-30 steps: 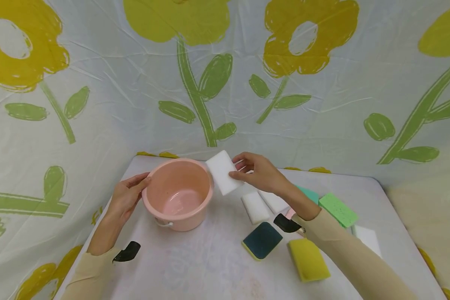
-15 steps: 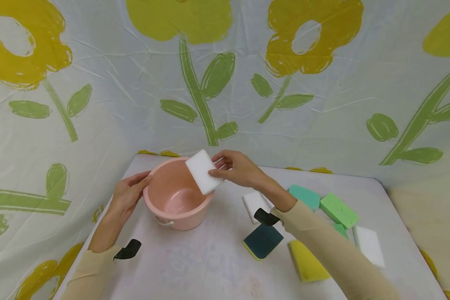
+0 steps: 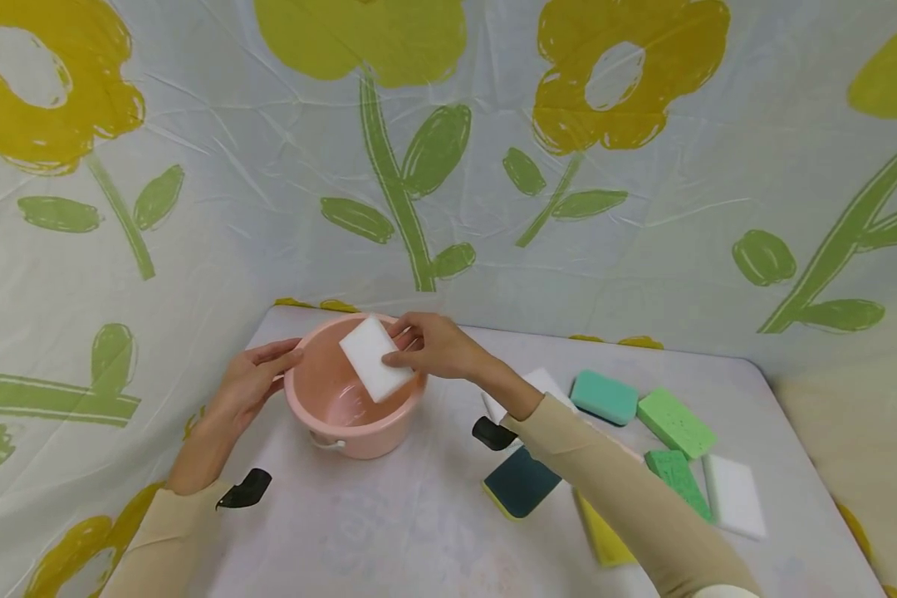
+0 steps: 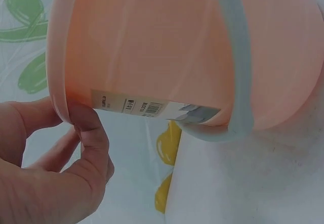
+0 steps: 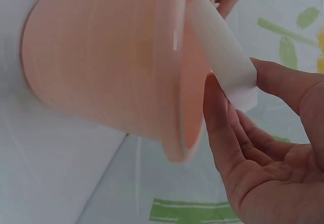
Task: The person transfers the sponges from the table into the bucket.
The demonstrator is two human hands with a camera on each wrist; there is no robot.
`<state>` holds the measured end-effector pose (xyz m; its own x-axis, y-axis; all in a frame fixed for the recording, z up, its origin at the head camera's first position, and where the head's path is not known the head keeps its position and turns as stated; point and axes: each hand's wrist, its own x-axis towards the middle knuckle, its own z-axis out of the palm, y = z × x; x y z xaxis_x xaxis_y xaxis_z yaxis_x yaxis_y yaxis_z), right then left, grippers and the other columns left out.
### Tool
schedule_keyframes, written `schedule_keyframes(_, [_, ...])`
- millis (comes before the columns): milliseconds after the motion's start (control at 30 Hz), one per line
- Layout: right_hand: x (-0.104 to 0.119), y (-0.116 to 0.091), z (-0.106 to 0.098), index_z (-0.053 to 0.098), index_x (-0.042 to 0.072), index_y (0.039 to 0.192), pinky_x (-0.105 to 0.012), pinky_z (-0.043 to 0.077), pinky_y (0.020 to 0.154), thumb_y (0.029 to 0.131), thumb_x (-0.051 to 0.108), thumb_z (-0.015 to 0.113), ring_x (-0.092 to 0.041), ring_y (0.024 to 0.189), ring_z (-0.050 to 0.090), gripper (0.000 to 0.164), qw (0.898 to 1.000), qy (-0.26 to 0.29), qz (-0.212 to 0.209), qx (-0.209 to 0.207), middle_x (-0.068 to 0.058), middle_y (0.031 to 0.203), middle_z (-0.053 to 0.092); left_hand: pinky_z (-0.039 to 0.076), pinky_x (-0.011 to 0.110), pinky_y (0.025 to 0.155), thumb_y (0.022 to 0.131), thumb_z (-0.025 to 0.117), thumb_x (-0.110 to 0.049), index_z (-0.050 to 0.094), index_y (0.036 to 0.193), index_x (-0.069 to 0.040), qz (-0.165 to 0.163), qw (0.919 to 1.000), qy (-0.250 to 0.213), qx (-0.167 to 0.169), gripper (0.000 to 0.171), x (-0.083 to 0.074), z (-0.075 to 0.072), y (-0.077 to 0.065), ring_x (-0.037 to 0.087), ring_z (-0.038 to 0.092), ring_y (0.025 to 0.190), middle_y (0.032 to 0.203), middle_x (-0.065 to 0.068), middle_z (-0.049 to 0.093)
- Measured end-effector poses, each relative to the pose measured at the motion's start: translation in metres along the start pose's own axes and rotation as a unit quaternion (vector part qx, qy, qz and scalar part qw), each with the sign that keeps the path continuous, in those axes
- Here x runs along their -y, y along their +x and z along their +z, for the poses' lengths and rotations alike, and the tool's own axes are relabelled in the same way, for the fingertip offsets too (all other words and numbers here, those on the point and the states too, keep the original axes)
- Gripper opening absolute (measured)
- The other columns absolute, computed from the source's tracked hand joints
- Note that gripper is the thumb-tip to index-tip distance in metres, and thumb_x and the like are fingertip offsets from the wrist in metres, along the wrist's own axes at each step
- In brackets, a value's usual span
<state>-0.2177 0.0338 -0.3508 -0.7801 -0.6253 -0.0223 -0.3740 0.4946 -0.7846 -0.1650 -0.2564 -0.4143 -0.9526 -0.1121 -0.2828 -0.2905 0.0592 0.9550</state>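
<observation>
The left hand [image 3: 260, 380] pinches the rim of a white-handled pink plastic bucket [image 3: 377, 440] on the tabletop [image 3: 404, 531], while the right hand [image 3: 443, 347] grips a tilted rectangular white sponge [image 3: 374, 357] by one edge at the bucket's mouth, a teal sponge [image 3: 604, 396] lying farther right.

bucket [image 3: 377, 439] partly behind white sponge [image 3: 372, 359]
</observation>
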Motion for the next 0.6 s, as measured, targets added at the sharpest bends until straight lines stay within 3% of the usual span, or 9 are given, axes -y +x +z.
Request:
schedule_keyframes(167, [-0.001,0.011,0.013,0.060,0.005,0.107,-0.023,0.051,0.072,0.082,0.022,0.076,-0.016,0.087,0.059,0.034,0.999,-0.026,-0.004,0.025,-0.005,0.095,0.063,0.050,0.016,0.081,0.089,0.066,-0.035,0.049,0.137,-0.006,-0.001,1.0000,0.007,0.000,0.059,-0.001,-0.001,0.000,0.011,0.055,0.105,0.130,0.006,0.054])
schedule_keyframes(400, [-0.003,0.024,0.034,0.056,-0.001,0.109,-0.023,0.050,0.076,0.084,0.013,0.073,-0.021,0.091,0.057,0.034,0.995,-0.046,-0.051,0.073,-0.012,0.099,0.060,0.050,0.016,0.081,0.089,0.066,-0.035,0.049,0.137,-0.008,-0.008,0.9999,0.008,-0.009,0.058,0.000,-0.001,-0.001,0.011,0.054,0.107,0.131,0.005,0.053])
schedule_keyframes(600, [-0.004,0.031,0.048,0.059,-0.004,0.093,-0.021,0.042,0.066,0.081,0.008,0.075,-0.018,0.076,0.051,0.024,0.987,-0.123,-0.064,0.086,-0.012,0.082,0.058,0.051,0.017,0.081,0.088,0.067,-0.034,0.050,0.137,-0.008,-0.009,0.9999,0.000,-0.006,0.058,0.000,0.000,0.000,0.010,0.055,0.106,0.130,0.005,0.054])
